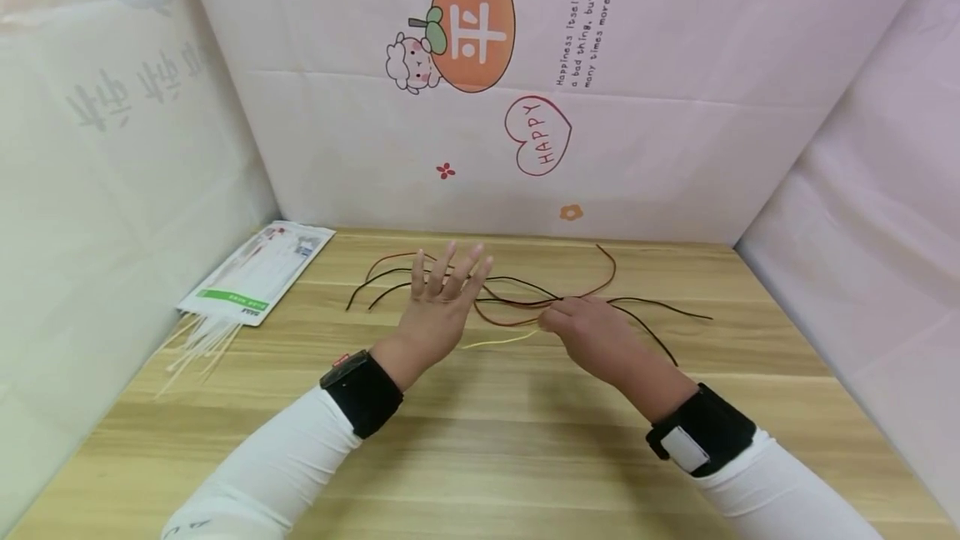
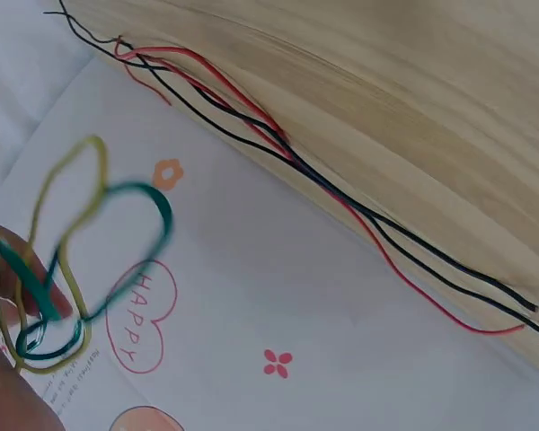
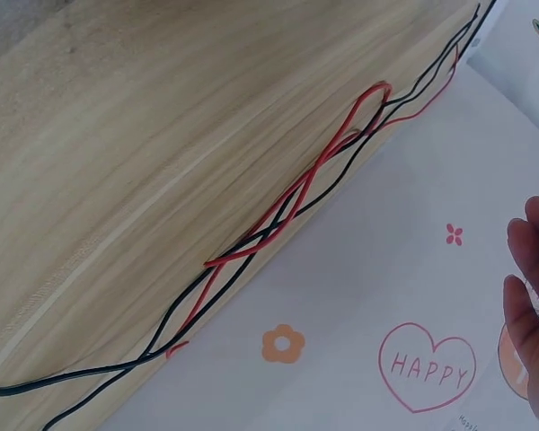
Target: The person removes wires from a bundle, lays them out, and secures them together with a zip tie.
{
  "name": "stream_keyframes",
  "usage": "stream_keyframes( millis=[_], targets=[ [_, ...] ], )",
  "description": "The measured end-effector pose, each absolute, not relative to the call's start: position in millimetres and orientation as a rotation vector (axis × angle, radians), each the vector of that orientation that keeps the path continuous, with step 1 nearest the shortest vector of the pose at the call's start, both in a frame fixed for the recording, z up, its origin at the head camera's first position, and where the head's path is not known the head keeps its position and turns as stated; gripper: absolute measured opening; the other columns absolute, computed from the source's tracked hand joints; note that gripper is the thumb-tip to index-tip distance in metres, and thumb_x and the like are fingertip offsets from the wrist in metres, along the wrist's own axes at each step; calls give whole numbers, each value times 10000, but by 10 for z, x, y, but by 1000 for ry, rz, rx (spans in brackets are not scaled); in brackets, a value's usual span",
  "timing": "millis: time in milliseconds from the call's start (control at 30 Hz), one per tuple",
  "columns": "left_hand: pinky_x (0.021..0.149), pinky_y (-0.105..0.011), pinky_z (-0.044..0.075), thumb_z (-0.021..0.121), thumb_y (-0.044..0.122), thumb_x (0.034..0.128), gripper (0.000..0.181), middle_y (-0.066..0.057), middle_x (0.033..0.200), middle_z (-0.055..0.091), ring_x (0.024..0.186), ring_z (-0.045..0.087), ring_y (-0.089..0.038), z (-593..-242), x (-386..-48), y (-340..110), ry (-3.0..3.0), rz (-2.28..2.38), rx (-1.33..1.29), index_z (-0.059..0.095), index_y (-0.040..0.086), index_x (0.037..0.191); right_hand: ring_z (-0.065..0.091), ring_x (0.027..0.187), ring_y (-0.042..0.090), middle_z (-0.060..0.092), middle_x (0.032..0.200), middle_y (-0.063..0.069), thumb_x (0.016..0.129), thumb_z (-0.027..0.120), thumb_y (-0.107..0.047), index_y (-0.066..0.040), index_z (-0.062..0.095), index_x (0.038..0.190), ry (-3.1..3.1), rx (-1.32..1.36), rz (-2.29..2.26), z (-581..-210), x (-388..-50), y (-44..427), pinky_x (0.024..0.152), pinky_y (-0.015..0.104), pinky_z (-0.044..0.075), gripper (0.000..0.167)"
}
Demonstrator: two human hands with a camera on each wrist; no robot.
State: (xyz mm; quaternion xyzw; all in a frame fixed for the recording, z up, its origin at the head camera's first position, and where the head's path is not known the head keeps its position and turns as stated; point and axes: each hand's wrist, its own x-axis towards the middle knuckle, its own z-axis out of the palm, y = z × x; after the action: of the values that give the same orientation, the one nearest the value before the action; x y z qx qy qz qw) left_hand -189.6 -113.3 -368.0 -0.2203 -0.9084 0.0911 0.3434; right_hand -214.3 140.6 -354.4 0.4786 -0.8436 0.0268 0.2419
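My right hand point(image 1: 592, 336) grips a yellow wire point(image 1: 502, 342), whose end sticks out to the left just above the table. In the left wrist view, blurred loops of yellow wire point(image 2: 40, 193) and green wire point(image 2: 166, 215) hang about the fingers at the left edge. My left hand point(image 1: 437, 319) has straight, spread fingers and holds nothing; it hovers over or rests by the left part of the wires, contact unclear. Loose red wires point(image 1: 611, 269) and black wires point(image 1: 660, 303) lie crossing each other along the table's back edge. Both hands hide parts of them.
A white packet point(image 1: 262, 273) with a green band lies at the back left of the wooden table point(image 1: 480, 457). Thin white strips point(image 1: 201, 344), like cable ties, stick out of its near end. Printed white cloth point(image 1: 337, 148) walls the back and both sides.
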Motion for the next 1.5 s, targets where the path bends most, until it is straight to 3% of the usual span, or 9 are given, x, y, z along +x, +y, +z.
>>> stream_keyframes(
  millis=[100,233,433,533,633,800,1000,1267,1500],
  targets=[
    [1064,-614,36,615,107,889,543,-15,1551,112,1440,-23,-344,-3684,-1869,-1160,-2431,478,-573,475,132,1414,658,827,164,689,907,-12,796,743,-7,-128,704,933,-2299,1322,81,-3564,-2149,1405,694,326,521,186],
    [1067,-638,-81,611,256,927,187,5,1583,235,1477,-6,-320,-3656,-1842,-1169,-2594,734,-651,710,194,1073,659,847,162,686,908,-6,795,739,1,-120,704,934,-2287,1331,84,-3587,-2159,1389,709,325,520,187],
    [1172,-504,82,737,183,843,38,32,1105,681,1253,497,-208,-3674,-1801,-1122,-2694,687,-961,716,180,810,664,806,149,690,890,-28,796,747,-40,-137,706,917,-2270,1335,141,-3643,-2172,1361,671,312,529,160],
    [1086,-375,358,713,42,833,128,41,831,675,898,618,-146,-3745,-1786,-1100,-2785,394,-1111,686,148,767,663,746,142,697,868,-30,783,744,-6,-141,710,901,-2258,1324,192,-3673,-2201,1356,631,300,532,183],
    [875,-302,511,627,-44,861,179,24,811,669,776,614,-116,-3833,-1769,-1118,-2932,-67,-1103,690,113,803,629,637,124,694,803,-31,767,734,35,-149,706,876,-2265,1295,261,-3714,-2246,1378,547,278,507,215],
    [729,-289,522,472,55,948,221,-11,863,687,799,638,-143,-3895,-1729,-1162,-2929,-486,-1009,686,80,897,617,606,140,685,742,-13,791,722,21,-138,687,886,-2349,1228,366,-3781,-2289,1449,534,299,508,188],
    [610,-274,430,538,416,969,410,78,593,462,569,451,-88,-3893,-1690,-1089,-2804,-365,-1098,530,158,651,633,648,150,677,764,-4,833,716,-28,-105,669,953,-2471,1176,466,-3814,-2260,1454,574,320,519,150],
    [475,-234,415,540,299,993,387,70,549,411,492,423,-65,-3807,-1719,-1030,-2723,-205,-1013,479,140,645,658,787,227,687,875,63,874,675,-40,-52,669,977,-2442,1227,437,-3757,-2267,1410,658,370,539,104],
    [585,-294,529,516,342,989,336,-29,691,640,632,634,-164,-3655,-1827,-1061,-2709,-248,-964,649,62,858,616,799,221,658,850,28,810,759,-107,-95,698,942,-2272,1280,353,-3613,-2302,1355,700,405,498,146]
  ],
)
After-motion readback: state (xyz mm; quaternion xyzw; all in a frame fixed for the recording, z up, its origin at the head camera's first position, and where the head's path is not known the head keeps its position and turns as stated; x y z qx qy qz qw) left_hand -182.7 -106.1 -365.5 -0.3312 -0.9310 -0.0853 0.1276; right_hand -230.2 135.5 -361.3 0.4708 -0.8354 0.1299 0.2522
